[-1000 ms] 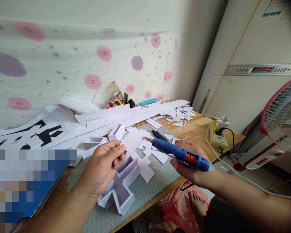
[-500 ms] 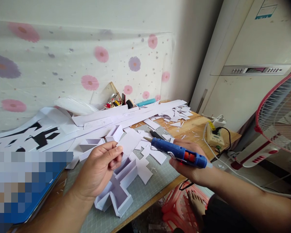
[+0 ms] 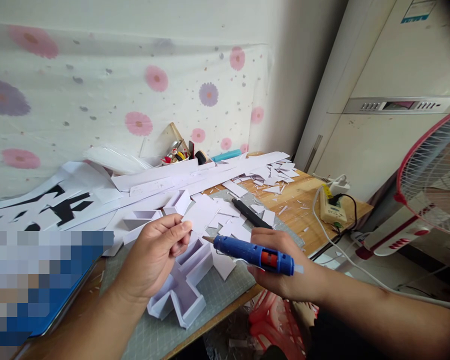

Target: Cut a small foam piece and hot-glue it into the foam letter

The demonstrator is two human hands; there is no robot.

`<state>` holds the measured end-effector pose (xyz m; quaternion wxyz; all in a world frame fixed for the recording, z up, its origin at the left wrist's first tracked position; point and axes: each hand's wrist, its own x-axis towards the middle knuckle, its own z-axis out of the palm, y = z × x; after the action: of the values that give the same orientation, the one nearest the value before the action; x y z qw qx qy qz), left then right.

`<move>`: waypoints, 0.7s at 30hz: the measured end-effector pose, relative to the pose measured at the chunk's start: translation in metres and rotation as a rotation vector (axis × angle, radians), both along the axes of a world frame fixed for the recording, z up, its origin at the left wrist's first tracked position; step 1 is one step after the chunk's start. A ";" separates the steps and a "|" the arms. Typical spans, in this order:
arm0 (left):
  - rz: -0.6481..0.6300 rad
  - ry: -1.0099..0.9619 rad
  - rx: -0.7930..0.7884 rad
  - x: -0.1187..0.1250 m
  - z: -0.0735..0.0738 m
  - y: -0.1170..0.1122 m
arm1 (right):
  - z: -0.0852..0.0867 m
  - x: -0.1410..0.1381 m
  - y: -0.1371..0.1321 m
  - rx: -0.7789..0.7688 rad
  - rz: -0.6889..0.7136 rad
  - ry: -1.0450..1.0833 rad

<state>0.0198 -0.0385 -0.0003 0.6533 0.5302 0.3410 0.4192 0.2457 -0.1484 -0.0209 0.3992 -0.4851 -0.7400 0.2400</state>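
In my left hand (image 3: 165,242) a white card piece (image 3: 200,216) is pinched between thumb and fingers. My right hand (image 3: 290,282) is wrapped round a blue hot glue gun (image 3: 240,251), its nozzle pointing left. The nozzle tip is close to the card's lower right edge; whether they touch I cannot tell. Below my left hand stands a white angular letter-like frame (image 3: 189,300) with upright walls, partly hidden by that hand. Behind the glue gun lies a black pen-like tool (image 3: 251,214) among flat white cut pieces (image 3: 234,229).
A grey-green cutting mat (image 3: 142,340) covers part of the wooden table (image 3: 307,200). Long white strips (image 3: 210,175) and scraps lie toward the wall. A power strip (image 3: 333,207) with cables sits at the right edge, beside a fan (image 3: 431,175). A red stool (image 3: 273,320) stands below.
My right hand has brought the glue gun left and down, so its nozzle is lower, beside the card. The black tool behind is more exposed. My left hand has hardly moved.
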 end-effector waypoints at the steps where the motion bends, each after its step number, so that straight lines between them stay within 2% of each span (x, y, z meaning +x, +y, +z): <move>1: -0.002 0.003 0.002 0.000 0.000 0.000 | -0.001 -0.001 0.000 -0.006 0.012 0.004; 7: 0.008 0.005 0.007 0.001 0.001 -0.001 | 0.002 -0.003 -0.001 0.011 0.088 0.039; 10: 0.013 0.015 0.005 0.002 0.002 -0.001 | 0.006 -0.002 -0.001 0.067 0.080 0.057; 16: 0.005 0.023 -0.005 0.003 0.003 -0.001 | 0.017 0.011 0.001 0.201 -0.092 0.015; 21: -0.025 0.009 -0.027 0.002 0.001 0.000 | 0.022 0.019 0.000 0.161 -0.179 0.030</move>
<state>0.0216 -0.0389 0.0009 0.6639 0.5277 0.3430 0.4039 0.2648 -0.1480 0.0015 0.4678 -0.5121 -0.7045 0.1504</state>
